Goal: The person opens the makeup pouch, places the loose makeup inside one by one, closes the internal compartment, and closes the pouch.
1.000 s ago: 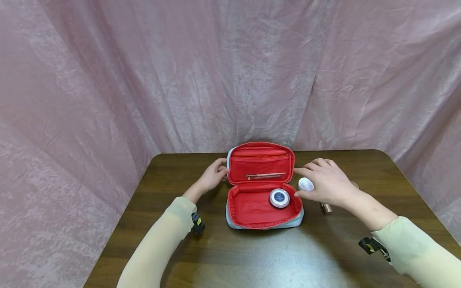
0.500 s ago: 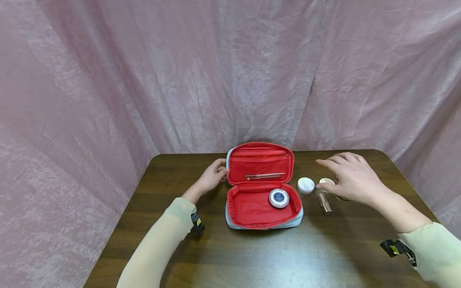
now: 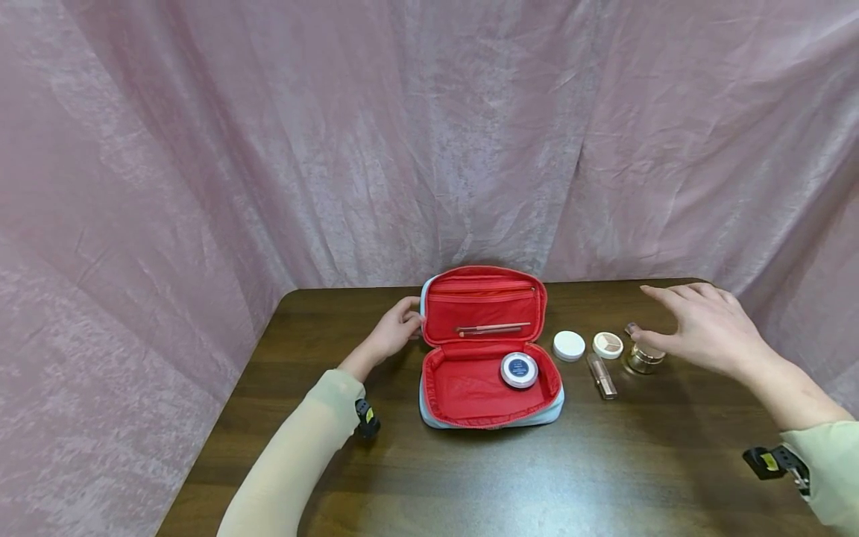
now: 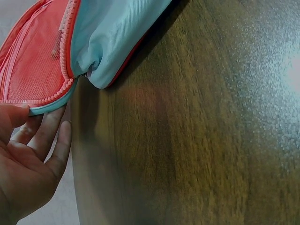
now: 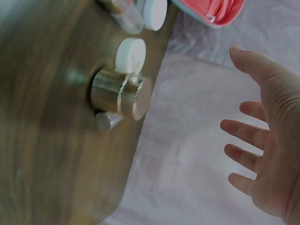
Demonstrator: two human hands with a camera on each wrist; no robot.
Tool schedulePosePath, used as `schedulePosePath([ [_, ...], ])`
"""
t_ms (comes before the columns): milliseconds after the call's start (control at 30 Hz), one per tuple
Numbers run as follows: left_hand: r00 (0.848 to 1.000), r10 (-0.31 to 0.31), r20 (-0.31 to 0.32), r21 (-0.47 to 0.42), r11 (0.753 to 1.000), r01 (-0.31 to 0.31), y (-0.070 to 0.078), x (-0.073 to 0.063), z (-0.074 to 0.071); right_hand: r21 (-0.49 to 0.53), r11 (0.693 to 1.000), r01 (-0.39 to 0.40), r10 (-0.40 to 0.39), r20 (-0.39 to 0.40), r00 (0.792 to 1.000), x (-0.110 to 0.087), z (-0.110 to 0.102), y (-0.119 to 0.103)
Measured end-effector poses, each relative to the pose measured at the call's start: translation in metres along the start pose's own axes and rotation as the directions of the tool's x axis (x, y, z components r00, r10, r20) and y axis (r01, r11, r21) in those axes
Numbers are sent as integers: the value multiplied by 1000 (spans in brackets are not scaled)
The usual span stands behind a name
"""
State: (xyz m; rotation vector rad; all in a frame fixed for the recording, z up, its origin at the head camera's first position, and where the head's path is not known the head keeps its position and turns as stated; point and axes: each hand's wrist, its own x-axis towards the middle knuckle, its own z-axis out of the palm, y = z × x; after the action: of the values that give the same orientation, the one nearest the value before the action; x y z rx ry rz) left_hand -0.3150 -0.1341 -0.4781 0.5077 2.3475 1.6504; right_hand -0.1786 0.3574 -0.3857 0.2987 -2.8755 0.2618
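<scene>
An unzipped makeup bag, light blue outside and red inside, stands on the table with its lid raised. My left hand pinches the lid's left edge, thumb in front and fingers behind, as the left wrist view shows. Inside lies a round compact with a dark label; two makeup brushes are tucked in the lid. My right hand, fingers spread and holding nothing, is up at the right, overlapping a gold cosmetic jar in the head view. In the right wrist view, the jar is apart from the fingers.
Right of the bag stand a white round container and a round palette with a sectioned top. A slim lipstick-like tube lies before them. Another small tube is beside the jar. A pink curtain hangs behind the table.
My right hand has moved right, away from the bag to over the gold jar, uncovering the container, palette and tube. The left hand has stayed on the lid.
</scene>
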Motion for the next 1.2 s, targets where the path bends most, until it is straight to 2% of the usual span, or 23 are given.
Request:
schedulePosePath([
  [67, 1000, -6, 11, -5, 1000, 6, 4, -2, 0, 2, 1000, -22, 22, 11, 1000, -1, 3, 5],
  [233, 1000, 0, 6, 4, 1000, 0, 3, -4, 0, -11, 1000, -29, 29, 34, 999, -4, 13, 17],
  [267, 1000, 3, -1, 5, 1000, -3, -2, -2, 1, -12, 1000, -27, 27, 39, 999, -4, 15, 19],
  [600, 1000, 3, -9, -3, 1000, -3, -2, -1, 2, -1, 999, -42, 41, 111, 993, -12, 44, 35],
  [833, 1000, 4, -5, -42, 999, -5, 0, -2, 3, 12, 999, -46, 44, 133, 990, -15, 57, 39],
  [1200, 1000, 5, -7, -38, 999, -5, -1, -1, 2, 33, 998, -54, 49, 129, 990, -16, 68, 39],
])
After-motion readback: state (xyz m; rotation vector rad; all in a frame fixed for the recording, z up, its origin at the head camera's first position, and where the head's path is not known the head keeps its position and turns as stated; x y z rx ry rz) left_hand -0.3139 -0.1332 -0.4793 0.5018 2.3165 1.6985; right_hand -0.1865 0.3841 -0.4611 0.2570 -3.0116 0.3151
